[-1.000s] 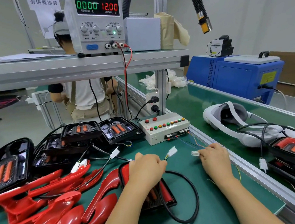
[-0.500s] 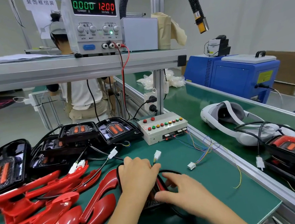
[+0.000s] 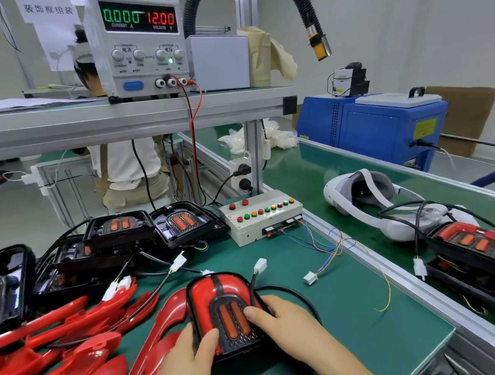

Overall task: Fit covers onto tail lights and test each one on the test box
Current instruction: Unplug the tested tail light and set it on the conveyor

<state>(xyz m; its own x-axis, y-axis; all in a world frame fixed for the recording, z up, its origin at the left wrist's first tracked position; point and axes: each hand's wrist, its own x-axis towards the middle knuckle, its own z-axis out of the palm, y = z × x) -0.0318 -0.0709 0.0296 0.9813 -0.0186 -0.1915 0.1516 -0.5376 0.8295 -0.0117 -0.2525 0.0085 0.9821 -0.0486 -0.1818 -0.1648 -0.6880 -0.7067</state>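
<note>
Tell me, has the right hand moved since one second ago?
Yes. The right hand moved left, away from the test box, onto the tail light.

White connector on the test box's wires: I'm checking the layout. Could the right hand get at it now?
Probably yes. The connector lies on the mat just beyond the right hand, only a black cable lying between; that hand grips the tail light, though, and must let go first.

Factory assembly line: conveyor belt (image 3: 346, 176), power supply (image 3: 137, 42).
</note>
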